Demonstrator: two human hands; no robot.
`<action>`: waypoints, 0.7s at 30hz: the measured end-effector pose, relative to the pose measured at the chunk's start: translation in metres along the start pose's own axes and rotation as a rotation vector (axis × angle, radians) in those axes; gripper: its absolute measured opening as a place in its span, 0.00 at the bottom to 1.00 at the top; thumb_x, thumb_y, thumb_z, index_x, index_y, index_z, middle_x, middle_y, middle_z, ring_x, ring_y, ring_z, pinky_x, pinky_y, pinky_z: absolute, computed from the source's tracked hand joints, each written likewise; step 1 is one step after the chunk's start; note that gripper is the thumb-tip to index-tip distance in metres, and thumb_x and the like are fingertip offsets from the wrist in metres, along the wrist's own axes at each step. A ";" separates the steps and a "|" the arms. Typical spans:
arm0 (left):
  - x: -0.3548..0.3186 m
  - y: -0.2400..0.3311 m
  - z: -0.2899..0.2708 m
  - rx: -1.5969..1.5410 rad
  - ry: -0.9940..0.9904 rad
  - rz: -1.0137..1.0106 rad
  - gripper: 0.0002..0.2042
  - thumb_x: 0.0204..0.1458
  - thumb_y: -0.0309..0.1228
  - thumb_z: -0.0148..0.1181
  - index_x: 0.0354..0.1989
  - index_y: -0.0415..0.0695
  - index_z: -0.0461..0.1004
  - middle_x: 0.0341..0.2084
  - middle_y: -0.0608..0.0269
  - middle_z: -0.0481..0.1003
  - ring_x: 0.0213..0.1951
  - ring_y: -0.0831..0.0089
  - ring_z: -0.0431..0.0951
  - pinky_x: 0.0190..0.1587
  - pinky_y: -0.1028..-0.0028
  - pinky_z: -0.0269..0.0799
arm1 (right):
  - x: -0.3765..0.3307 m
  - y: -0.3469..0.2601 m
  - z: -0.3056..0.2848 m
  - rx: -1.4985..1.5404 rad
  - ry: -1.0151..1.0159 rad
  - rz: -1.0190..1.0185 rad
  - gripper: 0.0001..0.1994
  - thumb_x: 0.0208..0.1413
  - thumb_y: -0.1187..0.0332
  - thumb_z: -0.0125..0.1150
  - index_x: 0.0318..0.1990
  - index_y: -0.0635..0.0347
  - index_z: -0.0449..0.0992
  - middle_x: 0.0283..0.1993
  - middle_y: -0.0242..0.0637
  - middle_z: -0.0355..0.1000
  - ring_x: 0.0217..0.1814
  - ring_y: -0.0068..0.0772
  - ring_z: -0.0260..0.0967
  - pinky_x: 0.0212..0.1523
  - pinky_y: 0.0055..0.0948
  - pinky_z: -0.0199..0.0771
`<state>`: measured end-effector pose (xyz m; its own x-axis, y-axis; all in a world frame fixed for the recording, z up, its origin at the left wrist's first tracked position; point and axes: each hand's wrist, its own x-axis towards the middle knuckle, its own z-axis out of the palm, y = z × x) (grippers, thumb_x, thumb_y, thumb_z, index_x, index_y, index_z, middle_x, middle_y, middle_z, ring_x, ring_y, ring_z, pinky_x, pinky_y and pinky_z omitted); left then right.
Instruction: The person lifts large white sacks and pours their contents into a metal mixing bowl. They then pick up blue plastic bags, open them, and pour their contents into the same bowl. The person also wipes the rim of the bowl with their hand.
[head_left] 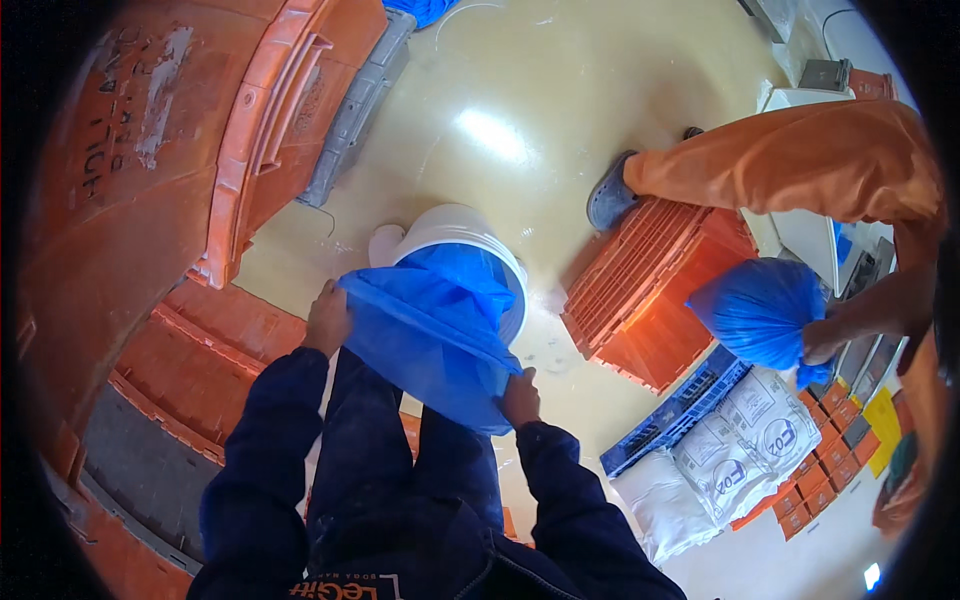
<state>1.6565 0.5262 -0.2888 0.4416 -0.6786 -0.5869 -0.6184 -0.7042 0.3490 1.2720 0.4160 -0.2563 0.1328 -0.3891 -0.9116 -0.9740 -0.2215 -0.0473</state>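
A blue plastic bag (425, 335) is stretched between my two hands, its rim pulled toward me. Part of it lies inside a white round bucket (462, 222) standing on the floor in front of my legs. My left hand (327, 320) is closed on the bag's left edge. The opposite edge, at the right, is gripped by my right hand (520, 398). The bag's sheet covers most of the bucket's opening, so what the bucket holds is hidden.
Large orange bins (250, 130) stand at my left. To the right is an orange crate (660, 290), where a person in orange trousers (780, 160) holds a filled blue bag (755, 310). White sacks (745, 440) lie beside a blue pallet (680, 410).
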 end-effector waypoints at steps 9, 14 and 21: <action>0.094 0.012 0.003 0.422 -0.239 -0.019 0.19 0.45 0.31 0.60 0.48 0.49 0.70 0.59 0.45 0.57 0.36 0.50 0.78 0.37 0.57 0.75 | 0.145 -0.029 -0.141 -0.388 0.350 -0.149 0.13 0.50 0.66 0.56 0.44 0.55 0.71 0.54 0.53 0.63 0.34 0.48 0.75 0.32 0.42 0.77; 0.113 -0.009 0.074 0.522 -0.393 -0.016 0.20 0.55 0.34 0.48 0.59 0.56 0.65 0.64 0.51 0.53 0.42 0.53 0.76 0.42 0.59 0.72 | 0.203 -0.017 -0.113 -0.413 0.070 -0.204 0.21 0.50 0.62 0.58 0.53 0.49 0.69 0.46 0.47 0.70 0.41 0.52 0.74 0.39 0.48 0.76; 0.022 -0.031 0.091 0.001 -0.503 0.084 0.28 0.44 0.34 0.59 0.56 0.45 0.60 0.58 0.51 0.61 0.46 0.51 0.72 0.45 0.54 0.69 | 0.155 0.053 0.004 -0.004 0.196 -0.264 0.15 0.47 0.54 0.61 0.36 0.53 0.76 0.31 0.44 0.75 0.37 0.53 0.73 0.34 0.47 0.73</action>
<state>1.6263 0.5518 -0.3794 0.0230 -0.5481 -0.8361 -0.6387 -0.6514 0.4095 1.2403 0.3475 -0.4015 0.4135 -0.4827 -0.7720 -0.9007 -0.3409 -0.2692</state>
